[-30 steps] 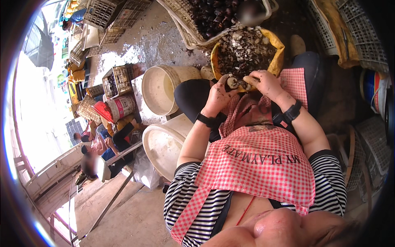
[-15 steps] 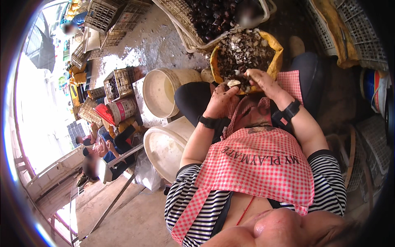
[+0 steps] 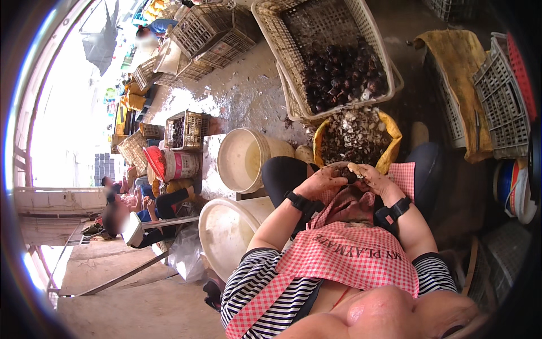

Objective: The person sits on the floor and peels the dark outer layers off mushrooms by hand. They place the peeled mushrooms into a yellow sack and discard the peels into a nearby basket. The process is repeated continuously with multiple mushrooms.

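My left hand (image 3: 326, 179) is closed around a dark, rounded piece (image 3: 351, 175) that looks like a water chestnut. Close against it is my right hand (image 3: 375, 179), its fingers bent in at the same piece. Whatever else the right fingers grip is hidden. Both hands are above my lap, at the near edge of an open yellow bag (image 3: 397, 137). White and brown peelings (image 3: 355, 133) fill much of the bag. Just beyond it, a pale plastic crate (image 3: 264, 42) holds many dark brown water chestnuts (image 3: 339, 76).
Left of my knee stand an open whitish bucket (image 3: 228, 160) and a second pale tub (image 3: 210, 240). On the right are crates (image 3: 502, 116), a yellow sack (image 3: 460, 73) and a blue-and-red bucket (image 3: 505, 183). Other people (image 3: 148, 209) sit far left.
The view has tilted up, showing more of the crate. My hands have come together over a dark piece; the pale peeled piece by my left fingers is out of sight.
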The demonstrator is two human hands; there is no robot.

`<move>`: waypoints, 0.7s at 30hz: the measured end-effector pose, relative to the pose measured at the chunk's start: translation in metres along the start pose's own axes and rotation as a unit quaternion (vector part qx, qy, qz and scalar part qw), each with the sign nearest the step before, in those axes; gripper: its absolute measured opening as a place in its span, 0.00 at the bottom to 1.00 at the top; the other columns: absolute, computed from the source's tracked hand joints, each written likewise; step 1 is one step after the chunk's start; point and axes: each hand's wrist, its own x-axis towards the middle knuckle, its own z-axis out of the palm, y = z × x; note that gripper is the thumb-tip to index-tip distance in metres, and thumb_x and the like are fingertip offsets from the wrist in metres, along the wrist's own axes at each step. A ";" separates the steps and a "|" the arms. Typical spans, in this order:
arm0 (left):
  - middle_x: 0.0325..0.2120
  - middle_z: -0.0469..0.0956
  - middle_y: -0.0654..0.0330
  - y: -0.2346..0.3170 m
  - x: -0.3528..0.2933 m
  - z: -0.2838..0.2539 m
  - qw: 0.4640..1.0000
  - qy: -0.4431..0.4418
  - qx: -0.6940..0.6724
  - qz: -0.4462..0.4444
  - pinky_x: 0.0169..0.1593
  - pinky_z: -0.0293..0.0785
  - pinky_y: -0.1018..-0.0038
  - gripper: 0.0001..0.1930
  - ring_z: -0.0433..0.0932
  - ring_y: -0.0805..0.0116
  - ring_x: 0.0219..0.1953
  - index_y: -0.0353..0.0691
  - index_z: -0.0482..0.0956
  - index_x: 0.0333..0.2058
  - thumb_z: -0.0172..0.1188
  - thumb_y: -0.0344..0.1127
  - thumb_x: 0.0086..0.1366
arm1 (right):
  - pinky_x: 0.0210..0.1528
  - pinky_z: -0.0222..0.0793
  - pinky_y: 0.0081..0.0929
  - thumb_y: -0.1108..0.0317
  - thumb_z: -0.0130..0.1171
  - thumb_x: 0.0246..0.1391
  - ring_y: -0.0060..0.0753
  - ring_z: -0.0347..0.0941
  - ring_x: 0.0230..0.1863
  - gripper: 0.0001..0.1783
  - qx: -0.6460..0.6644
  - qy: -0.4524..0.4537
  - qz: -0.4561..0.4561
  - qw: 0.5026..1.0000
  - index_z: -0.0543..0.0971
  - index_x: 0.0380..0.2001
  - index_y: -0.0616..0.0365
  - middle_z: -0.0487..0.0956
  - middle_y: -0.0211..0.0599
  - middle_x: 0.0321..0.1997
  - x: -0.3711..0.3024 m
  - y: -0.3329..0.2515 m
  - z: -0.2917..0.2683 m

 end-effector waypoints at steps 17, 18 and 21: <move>0.54 0.75 0.53 -0.057 0.029 -0.003 0.974 0.102 0.189 0.078 0.52 0.76 0.70 0.36 0.77 0.62 0.52 0.38 0.64 0.64 0.66 0.22 0.57 | 0.52 0.73 0.27 0.49 0.63 0.62 0.27 0.76 0.51 0.32 -0.200 0.059 -0.166 0.964 0.74 0.59 0.63 0.81 0.40 0.52 0.020 0.021 0.002; 0.51 0.77 0.53 -0.055 0.036 0.002 0.985 0.085 0.135 0.061 0.51 0.76 0.71 0.36 0.78 0.62 0.50 0.37 0.64 0.63 0.68 0.24 0.56 | 0.52 0.73 0.27 0.46 0.60 0.63 0.27 0.77 0.50 0.32 -0.244 0.077 -0.176 0.951 0.76 0.56 0.64 0.82 0.41 0.49 0.024 0.024 -0.004; 0.40 0.81 0.52 -0.050 0.032 0.018 0.988 0.087 -0.006 0.126 0.49 0.77 0.71 0.38 0.81 0.63 0.44 0.33 0.65 0.61 0.74 0.29 0.53 | 0.50 0.73 0.28 0.42 0.54 0.66 0.27 0.77 0.46 0.31 -0.313 0.104 -0.204 0.922 0.79 0.53 0.61 0.84 0.38 0.46 0.021 0.019 0.003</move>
